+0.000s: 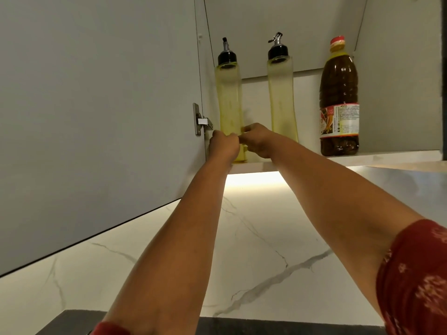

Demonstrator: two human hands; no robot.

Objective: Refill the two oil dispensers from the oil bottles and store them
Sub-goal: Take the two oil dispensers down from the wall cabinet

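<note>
Two tall clear oil dispensers with black pour spouts stand on the shelf of an open wall cabinet. Both are filled with pale yellow oil. The left dispenser stands at the cabinet's left side; the right dispenser stands a little apart from it. My left hand and my right hand are both wrapped around the lower part of the left dispenser, fingers meeting in front of it. A plastic oil bottle with dark oil, a red cap and a red label stands further right on the same shelf.
The open cabinet door hangs to the left, with a metal hinge close to my left hand. A lit strip glows under the shelf. Below is a white marble wall and a dark countertop edge.
</note>
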